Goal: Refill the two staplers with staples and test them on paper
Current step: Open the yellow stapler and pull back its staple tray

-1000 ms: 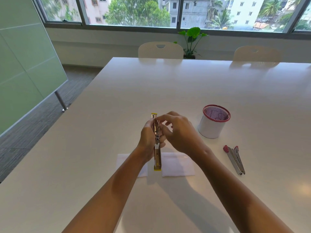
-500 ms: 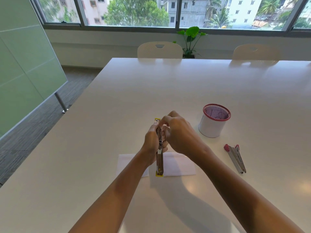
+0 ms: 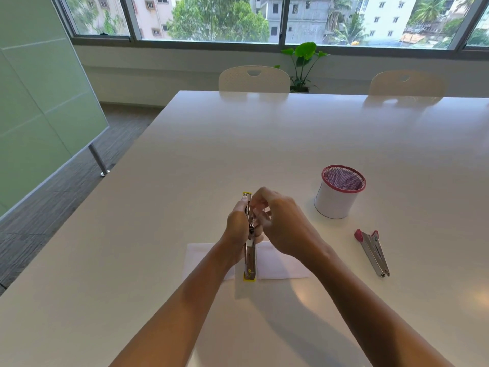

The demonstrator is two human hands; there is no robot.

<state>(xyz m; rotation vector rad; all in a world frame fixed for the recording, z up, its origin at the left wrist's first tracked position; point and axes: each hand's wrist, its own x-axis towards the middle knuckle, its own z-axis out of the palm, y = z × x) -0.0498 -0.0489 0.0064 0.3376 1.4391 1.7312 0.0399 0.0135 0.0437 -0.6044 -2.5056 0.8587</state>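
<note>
- Above the near middle of the tabletop, the yellow stapler is held lengthwise, pointing away from the person, its near yellow end over the white paper.
- Left hand is curled round the stapler's left side, gripping it.
- Right hand has its fingers bent in at the stapler's far half; whether they pinch staples or the stapler itself is too small to tell.
- Paper lies flat under both wrists, partly hidden by them, set back from the near edge.
- To the right, well apart from the hands, the red stapler lies on the bare surface.
- Beyond it, a white cup with a red mesh rim stands upright.
- Far half and left side of the white glossy surface give open room; its left edge runs diagonally beside grey carpet.
- 2 pale chairs stand at the far edge, a potted plant between them below wide windows; a green glass board stands at the left.
</note>
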